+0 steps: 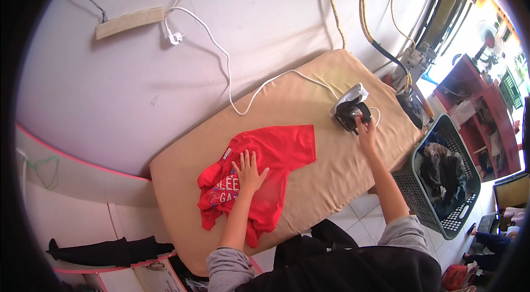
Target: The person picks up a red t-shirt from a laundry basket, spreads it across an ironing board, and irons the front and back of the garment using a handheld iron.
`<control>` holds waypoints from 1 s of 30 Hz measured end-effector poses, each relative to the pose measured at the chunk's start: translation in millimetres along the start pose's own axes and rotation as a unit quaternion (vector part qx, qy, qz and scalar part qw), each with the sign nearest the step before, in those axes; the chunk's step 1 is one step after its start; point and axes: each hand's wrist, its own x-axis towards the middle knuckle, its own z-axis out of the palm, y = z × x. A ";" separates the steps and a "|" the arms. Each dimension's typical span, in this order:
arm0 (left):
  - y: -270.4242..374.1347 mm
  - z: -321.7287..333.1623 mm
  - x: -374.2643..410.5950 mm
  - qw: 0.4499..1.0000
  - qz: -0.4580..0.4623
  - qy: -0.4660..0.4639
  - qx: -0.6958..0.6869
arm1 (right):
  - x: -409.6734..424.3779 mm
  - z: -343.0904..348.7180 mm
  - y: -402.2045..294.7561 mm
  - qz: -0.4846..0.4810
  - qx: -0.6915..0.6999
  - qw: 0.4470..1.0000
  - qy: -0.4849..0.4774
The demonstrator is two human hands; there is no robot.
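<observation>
A red T-shirt (269, 192) with printed lettering lies partly bunched on a cloth-covered board (327, 184). My left hand (249, 174) rests on it with fingers spread, near the collar tag. To the right, my right hand (365, 128) is at the dark handle of a clothes iron (350, 107), its fingers around the lower end of the handle. The iron is tilted up near the board's right end, and its soleplate is not clearly seen. From the iron a white cord (265, 85) loops over the board and up the wall.
A grey-green plastic basket (405, 192) of dark clothes stands right of the board. On the wall, a power strip (130, 23) has a white plug (174, 38) hanging beside it. Black folded cloth (112, 252) lies at lower left. A person's legs (488, 246) show at far right.
</observation>
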 end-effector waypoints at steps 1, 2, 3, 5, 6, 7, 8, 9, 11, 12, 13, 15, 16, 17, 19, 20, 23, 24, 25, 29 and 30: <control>-7.7 -0.2 -1.9 1.000 -0.008 -0.014 0.007 | 6.1 2.6 -6.2 -0.031 -0.026 0.999 -0.013; -14.5 0.0 -3.8 0.999 -0.015 -0.029 0.014 | 11.4 5.2 -13.0 -0.062 -0.052 0.996 -0.025; -18.0 0.8 -7.2 0.999 -0.021 -0.043 0.018 | 15.2 8.5 -22.8 -0.042 -0.055 0.996 -0.049; -15.8 -6.7 -7.6 0.998 -0.014 -0.051 0.026 | 26.7 19.0 -50.5 -0.009 -0.063 0.994 -0.091; -12.8 -13.0 -7.6 0.998 -0.011 -0.055 0.032 | 27.5 24.5 -68.0 -0.039 -0.080 0.990 -0.112; -13.7 -15.4 -9.5 0.997 -0.011 -0.060 0.039 | 22.8 34.0 -93.9 -0.012 -0.112 0.983 -0.145; -18.7 -11.9 -12.8 0.999 -0.015 -0.047 0.022 | 15.4 44.8 -125.0 0.014 -0.144 0.973 -0.177; -23.9 -5.1 -16.0 0.999 -0.016 -0.032 0.004 | 8.1 54.7 -144.2 0.039 -0.178 0.961 -0.206; -26.2 8.8 -15.8 1.000 -0.007 -0.003 -0.023 | -9.9 70.4 -132.7 -0.003 -0.226 0.946 -0.234; -28.9 16.4 -17.6 1.000 -0.006 0.009 -0.028 | -24.7 82.5 -140.4 0.007 -0.267 0.927 -0.265; -30.4 21.2 -18.1 0.999 -0.004 0.022 -0.034 | -41.1 95.8 -149.4 0.017 -0.307 0.905 -0.294; -29.2 22.3 -18.9 0.999 -0.006 0.028 -0.044 | -70.6 124.3 -149.0 0.037 -0.347 0.871 -0.345; -27.5 21.7 -17.7 0.998 -0.004 0.027 -0.049 | -82.9 136.8 -139.7 0.029 -0.362 0.859 -0.361; -25.8 21.6 -16.8 0.998 -0.003 0.025 -0.053 | -93.8 150.3 -124.8 0.023 -0.375 0.847 -0.377; -26.9 20.2 -17.0 0.998 -0.006 0.029 -0.059 | -102.3 181.4 -110.4 0.007 -0.391 0.847 -0.361; -28.4 19.6 -16.2 0.997 -0.005 0.034 -0.062 | -95.4 197.0 -109.2 0.009 -0.394 0.857 -0.333; -27.3 19.3 -17.9 0.996 -0.001 0.035 -0.079 | -69.7 228.9 -107.6 0.000 -0.403 0.870 -0.284; -29.3 20.7 -19.3 0.996 0.000 0.035 -0.083 | -66.4 236.6 -106.8 -0.005 -0.403 0.872 -0.277; -30.8 21.9 -19.9 0.996 0.002 0.035 -0.087 | -64.9 237.9 -105.7 -0.002 -0.397 0.871 -0.290; -37.1 26.2 -21.1 0.995 0.003 0.045 -0.084 | -86.2 221.1 -98.8 0.023 -0.409 0.854 -0.320; -37.0 25.4 -20.8 0.996 0.001 0.044 -0.081 | -95.9 210.3 -103.2 0.034 -0.425 0.852 -0.305</control>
